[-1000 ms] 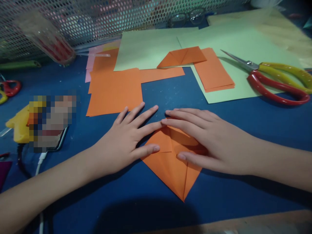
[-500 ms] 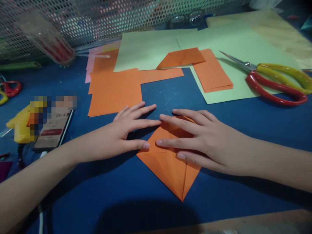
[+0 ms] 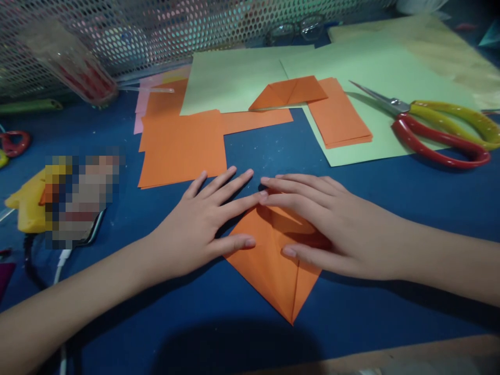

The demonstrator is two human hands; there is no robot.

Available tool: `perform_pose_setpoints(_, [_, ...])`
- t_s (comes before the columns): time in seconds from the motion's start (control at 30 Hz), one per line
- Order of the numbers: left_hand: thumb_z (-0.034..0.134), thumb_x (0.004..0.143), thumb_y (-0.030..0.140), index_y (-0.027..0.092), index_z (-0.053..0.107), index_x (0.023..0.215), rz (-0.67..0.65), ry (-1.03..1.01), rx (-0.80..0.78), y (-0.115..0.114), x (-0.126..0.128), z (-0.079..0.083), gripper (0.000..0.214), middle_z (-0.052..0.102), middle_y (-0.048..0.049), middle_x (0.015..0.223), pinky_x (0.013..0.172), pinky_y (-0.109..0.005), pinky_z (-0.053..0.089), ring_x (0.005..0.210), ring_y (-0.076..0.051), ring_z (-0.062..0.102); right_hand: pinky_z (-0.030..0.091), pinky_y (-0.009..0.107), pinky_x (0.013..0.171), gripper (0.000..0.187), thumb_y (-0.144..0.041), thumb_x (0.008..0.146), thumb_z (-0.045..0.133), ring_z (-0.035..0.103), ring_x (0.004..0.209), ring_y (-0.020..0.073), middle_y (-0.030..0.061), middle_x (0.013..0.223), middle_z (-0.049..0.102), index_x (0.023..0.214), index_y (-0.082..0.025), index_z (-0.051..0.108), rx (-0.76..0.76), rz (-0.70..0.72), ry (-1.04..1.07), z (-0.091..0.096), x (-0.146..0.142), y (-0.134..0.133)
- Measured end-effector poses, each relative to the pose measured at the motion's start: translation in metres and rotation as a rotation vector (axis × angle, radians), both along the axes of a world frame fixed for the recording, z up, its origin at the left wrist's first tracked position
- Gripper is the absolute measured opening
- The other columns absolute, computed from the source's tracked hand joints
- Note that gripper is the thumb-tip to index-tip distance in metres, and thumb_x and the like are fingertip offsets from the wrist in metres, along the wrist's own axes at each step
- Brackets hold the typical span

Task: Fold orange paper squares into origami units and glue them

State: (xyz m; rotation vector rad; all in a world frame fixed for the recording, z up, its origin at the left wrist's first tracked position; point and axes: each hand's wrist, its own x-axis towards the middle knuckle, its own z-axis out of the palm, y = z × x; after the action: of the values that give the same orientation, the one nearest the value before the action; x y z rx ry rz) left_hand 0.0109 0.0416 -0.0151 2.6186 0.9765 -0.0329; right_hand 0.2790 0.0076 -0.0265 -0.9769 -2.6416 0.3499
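Folded paper: an orange folded piece point(image 3: 275, 271) lies flat on the blue table point(image 3: 390, 198), point toward the viewer.
Left hand point(image 3: 197, 229): flat, fingers spread, pressing its left edge.
Right hand point(image 3: 332, 224): flat, pressing its top.
Nearby: orange sheets point(image 3: 182, 148) behind; scissors point(image 3: 437, 127) far right.

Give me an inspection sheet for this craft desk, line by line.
Surface: blue tabletop, a few pale specks.
Job's things: folded orange paper lies flat, its point toward the person.
Clutter: orange sheets, green sheets, scissors with red and yellow handles, glasses at the back.
Hands: left hand and right hand flat and open on the folded orange paper, fingertips meeting.
Cables: white cable at the left, beside the left forearm.
Surroundings: perforated metal mesh behind the desk.
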Motion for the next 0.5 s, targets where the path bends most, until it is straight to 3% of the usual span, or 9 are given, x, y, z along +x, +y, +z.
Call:
perform_pose_setpoints(0.3, [0.052, 0.099, 0.07, 0.038, 0.038, 0.159, 0.076, 0.091, 0.007, -0.0054, 0.0095, 0.0053, 0.069, 0.014, -0.0019, 0.172, 0.124, -0.073, 0.014, 0.16, -0.037, 0.014, 0.051, 0.055, 0.104, 0.062, -0.048, 0.101, 0.051, 0.051, 0.142, 0.0353, 0.0184, 0.156, 0.052, 0.15, -0.011, 0.044, 0.036, -0.018, 0.001, -0.002, -0.0001, -0.0001])
perform_pose_setpoints(0.5, [0.039, 0.102, 0.073, 0.034, 0.037, 0.16, 0.05, 0.078, 0.044, -0.0054, 0.0059, 0.0015, 0.07, 0.015, -0.0036, 0.173, 0.123, -0.074, 0.015, 0.16, -0.038, 0.015, 0.051, 0.057, 0.103, 0.058, -0.046, 0.104, 0.046, 0.049, 0.144, 0.0348, 0.0148, 0.158, 0.051, 0.154, -0.016, 0.044, 0.046, -0.007, -0.013, -0.0026, 0.0003, -0.0015])
